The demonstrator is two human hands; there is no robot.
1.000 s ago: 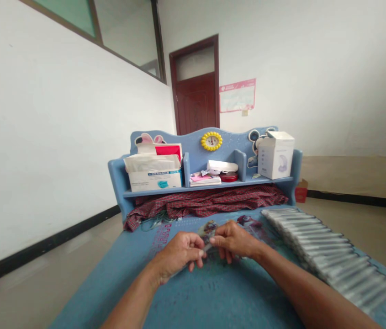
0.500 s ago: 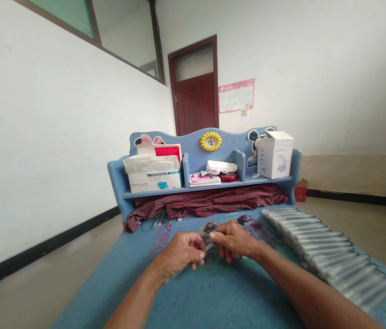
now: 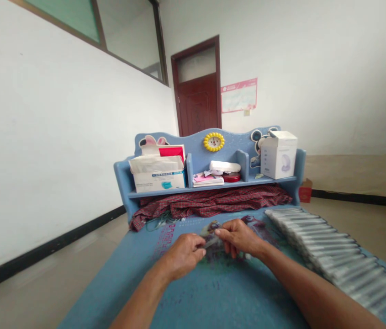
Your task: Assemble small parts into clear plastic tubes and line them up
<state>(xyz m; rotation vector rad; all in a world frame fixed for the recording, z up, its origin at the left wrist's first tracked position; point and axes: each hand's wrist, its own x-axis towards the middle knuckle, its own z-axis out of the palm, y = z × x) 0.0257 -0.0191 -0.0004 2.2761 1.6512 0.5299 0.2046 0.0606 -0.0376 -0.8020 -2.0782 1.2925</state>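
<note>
Over the middle of the blue desk (image 3: 193,297), a slim, clear pen-like stick (image 3: 210,242) spans the gap between my hands. My left hand (image 3: 183,257) pinches its near-left end between thumb and fingers. The other end is gripped by my right hand (image 3: 240,238), thumb on top and fingers curled beneath. Fingers cover both ends, and blur keeps its exact kind unclear. To the right lies a long stack of slim, clear pen-like sticks (image 3: 330,249) with dark ends, laid side by side.
Behind my hands, a red checked cloth (image 3: 209,203) lies bunched under the blue shelf (image 3: 247,183). The shelf carries an open mask box (image 3: 158,179), papers (image 3: 208,182), a red round tin (image 3: 231,177) and a white box (image 3: 279,155).
My left fingers have closed into a firmer pinch and moved slightly up. More of the clear stick shows between the hands. The whole view has shifted a little.
</note>
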